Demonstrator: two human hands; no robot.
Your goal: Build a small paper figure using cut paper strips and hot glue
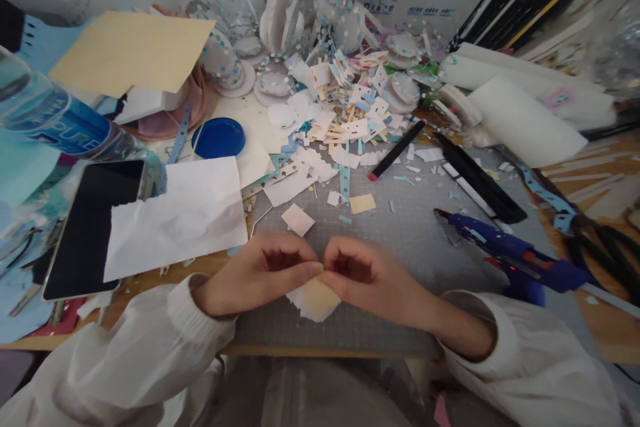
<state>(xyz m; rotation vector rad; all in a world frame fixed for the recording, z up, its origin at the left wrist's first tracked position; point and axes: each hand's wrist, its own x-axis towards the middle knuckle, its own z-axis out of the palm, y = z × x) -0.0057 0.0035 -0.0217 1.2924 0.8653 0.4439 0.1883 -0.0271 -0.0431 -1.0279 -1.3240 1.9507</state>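
Near the front edge of the grey cutting mat (400,323), my left hand (265,273) and my right hand (373,277) meet, each closed in a pinch. Between their fingertips is a small piece of paper (320,299), pale yellow with a ragged white border. Its upper part is hidden behind my thumbs. Just beyond my left hand lies a small pinkish-white paper square (299,219). A pale yellow paper rectangle (363,203) rests on the mat farther back, beside a short white scrap (334,198).
At right lie a blue hot glue gun (520,253) with a red light, black scissors (600,233), a black cutter (483,180) and a marker (397,150). A phone (85,227) lies partly under white paper (185,213), near a water bottle (60,120). Small paper cutouts (355,107) are heaped at the back.
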